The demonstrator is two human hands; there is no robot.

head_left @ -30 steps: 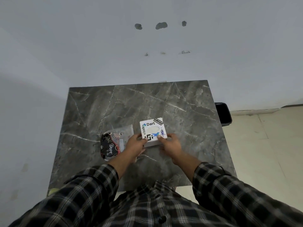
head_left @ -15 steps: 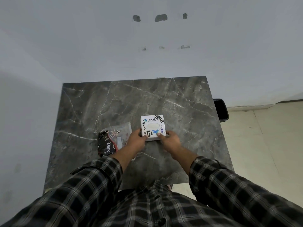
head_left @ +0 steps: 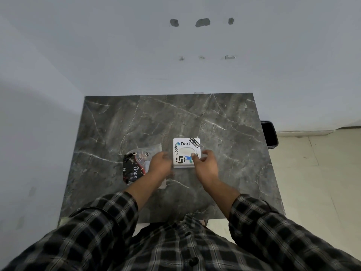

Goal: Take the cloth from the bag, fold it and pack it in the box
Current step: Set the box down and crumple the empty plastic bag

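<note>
Grey marble table against white wall; both hands' fingers blurred, grip unclear, at box.

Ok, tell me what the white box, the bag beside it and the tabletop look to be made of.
White box: likely card or thin plastic, matte, with printed stickers on the lid; which one is unclear.
Bag: clear glossy plastic film, judging by its see-through, shiny upper edge over the dark printed cloth inside.
Tabletop: grey marble or a marble-look slab, smooth with a slight sheen and pale veins.

Left hand blurred, hiding part of the bag; bin half-hidden.
</note>
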